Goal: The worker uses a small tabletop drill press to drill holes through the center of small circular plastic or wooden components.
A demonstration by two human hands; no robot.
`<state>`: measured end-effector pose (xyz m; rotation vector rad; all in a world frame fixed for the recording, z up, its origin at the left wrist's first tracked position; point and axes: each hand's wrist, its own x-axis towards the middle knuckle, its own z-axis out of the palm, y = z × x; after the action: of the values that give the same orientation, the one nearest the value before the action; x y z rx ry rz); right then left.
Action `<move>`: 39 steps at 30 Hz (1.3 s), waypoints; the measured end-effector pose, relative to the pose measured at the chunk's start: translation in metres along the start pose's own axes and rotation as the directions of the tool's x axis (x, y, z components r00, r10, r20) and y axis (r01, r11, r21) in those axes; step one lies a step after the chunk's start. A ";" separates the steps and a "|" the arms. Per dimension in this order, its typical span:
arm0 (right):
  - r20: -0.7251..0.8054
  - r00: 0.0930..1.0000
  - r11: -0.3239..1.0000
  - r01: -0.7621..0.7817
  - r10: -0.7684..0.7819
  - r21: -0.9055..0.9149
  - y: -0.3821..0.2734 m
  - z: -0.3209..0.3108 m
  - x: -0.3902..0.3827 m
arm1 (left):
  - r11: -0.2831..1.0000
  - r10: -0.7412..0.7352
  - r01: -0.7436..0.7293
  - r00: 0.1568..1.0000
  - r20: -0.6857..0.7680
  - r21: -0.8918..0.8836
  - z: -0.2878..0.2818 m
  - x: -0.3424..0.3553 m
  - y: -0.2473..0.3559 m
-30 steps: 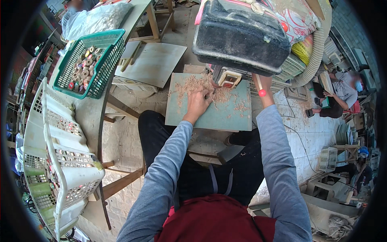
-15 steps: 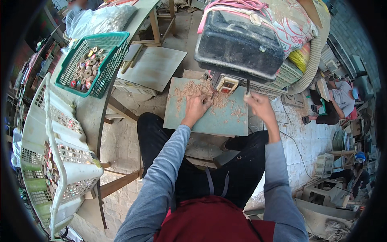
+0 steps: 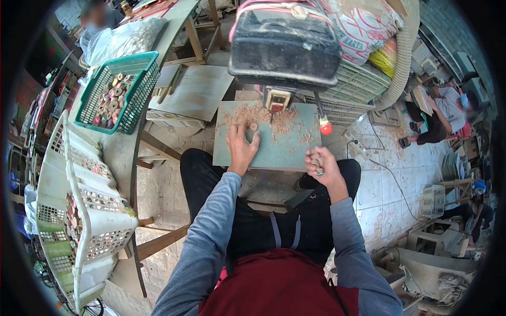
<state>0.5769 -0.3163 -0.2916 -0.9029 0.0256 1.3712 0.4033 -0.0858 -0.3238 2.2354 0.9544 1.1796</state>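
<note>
My left hand (image 3: 242,146) rests on the green work board (image 3: 226,152), thumb and fingers apart. Just beyond its thumb lies a small round wooden piece (image 3: 253,126), with a gap to the fingertips. My right hand (image 3: 328,171) is turned palm up by the board's right front corner, fingers curled round several small wooden discs (image 3: 317,161). Above the board's far side stands a dusty black drill press (image 3: 284,50) with a switch box (image 3: 278,100) on its front. Its lever ends in a red knob (image 3: 326,129), apart from my right hand.
Wood shavings (image 3: 284,121) cover the board's far half. At the left, a green basket (image 3: 132,108) of wooden discs and a white crate (image 3: 100,205) stand on a curved table. Cables (image 3: 392,184) run across the tiled floor at the right, where a co-worker (image 3: 448,110) sits.
My right hand has let go of the lever and come down toward my knee, now showing wooden discs. My left hand has drawn leftward from under the drill, fingers spread. The view has shifted slightly.
</note>
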 end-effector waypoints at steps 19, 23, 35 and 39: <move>0.080 0.991 0.966 -0.081 0.103 -0.247 0.020 0.024 0.001 | 0.760 0.121 0.268 0.837 0.534 -0.592 0.006 -0.040 0.082; 0.044 0.998 0.968 -0.036 0.048 -0.250 0.012 0.023 -0.001 | 0.847 0.061 0.176 0.905 0.421 -0.501 0.007 -0.030 0.056; 0.007 0.998 0.984 0.058 -0.057 -0.171 0.004 0.008 0.003 | 0.989 0.122 -0.087 0.935 0.334 -0.117 0.002 -0.018 0.015; -0.030 0.996 0.984 0.077 -0.083 -0.160 0.002 0.003 0.002 | 0.973 0.127 -0.059 0.944 0.304 -0.224 0.004 -0.018 0.007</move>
<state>0.5744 -0.3126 -0.2917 -1.0514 -0.0920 1.2946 0.4024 -0.1039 -0.3312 2.2253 0.5729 0.8751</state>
